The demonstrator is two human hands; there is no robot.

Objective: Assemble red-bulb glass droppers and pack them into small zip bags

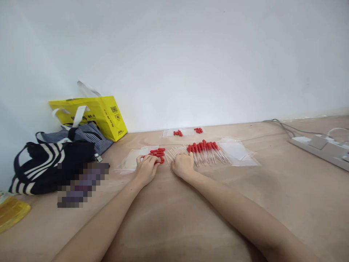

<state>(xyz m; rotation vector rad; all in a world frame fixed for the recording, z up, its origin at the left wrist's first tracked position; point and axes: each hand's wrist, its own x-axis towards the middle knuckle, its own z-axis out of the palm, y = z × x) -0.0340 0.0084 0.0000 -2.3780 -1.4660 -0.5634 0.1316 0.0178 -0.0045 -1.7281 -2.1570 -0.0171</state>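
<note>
Several loose red pieces (158,151) lie left of centre on the wooden table (169,218). My left hand (147,167) rests over their near edge with its fingers apart, touching them. My right hand (183,164) is curled on the near end of a row of thin whitish sticks (173,153); whatever its fingers hold is hidden. Just right of it lies a row of clear sticks with red tops (203,147). Clear plastic bags lie at both sides, one on the left (128,161) and one on the right (238,153).
Further back, a clear packet (188,132) bears two small red clusters. A yellow bag (111,120), a striped bag (100,140) and a black bag (60,160) stand at the left. A white power strip (308,145) with cables is at the right. The wall rises behind.
</note>
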